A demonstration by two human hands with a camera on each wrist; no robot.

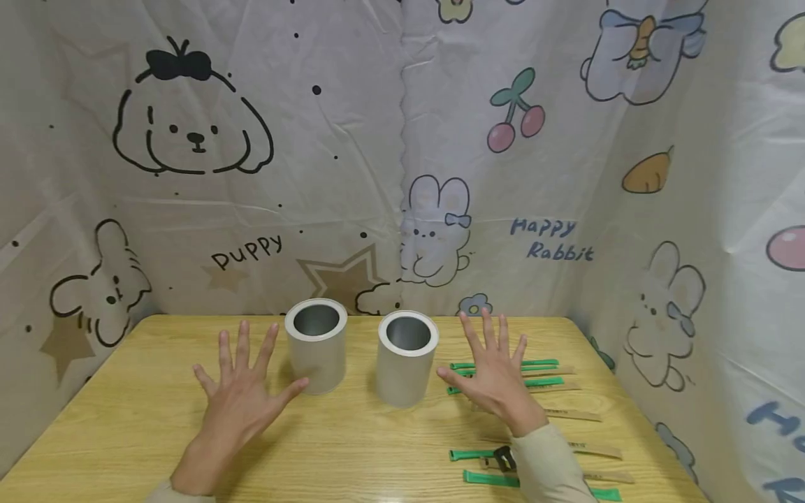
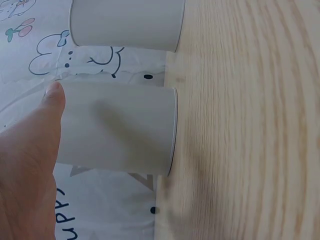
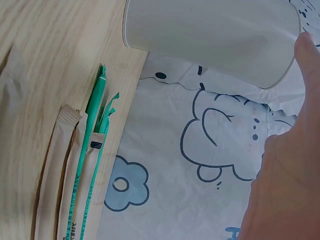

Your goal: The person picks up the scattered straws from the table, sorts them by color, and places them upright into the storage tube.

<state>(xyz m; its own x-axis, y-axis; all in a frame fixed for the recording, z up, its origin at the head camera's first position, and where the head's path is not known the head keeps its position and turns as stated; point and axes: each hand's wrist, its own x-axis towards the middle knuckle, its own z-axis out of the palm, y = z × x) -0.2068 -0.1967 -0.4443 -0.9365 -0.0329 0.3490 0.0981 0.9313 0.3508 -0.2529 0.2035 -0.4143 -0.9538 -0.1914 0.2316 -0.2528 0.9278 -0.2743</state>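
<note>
- Only the head view shows both hollow tops: left canister (image 1: 317, 360), right canister (image 1: 402, 377), upright between spread left hand (image 1: 242, 402) and spread right hand (image 1: 495, 377).
- Right hand and sleeve (image 1: 553, 468) partly hide the packets (image 1: 546, 382) (cut off in the right wrist view).
- A gap of table (image 1: 361, 374) parts the canisters near its far edge.

Head view looks down; closer wrist views share right canister (image 1: 404, 377).
</note>
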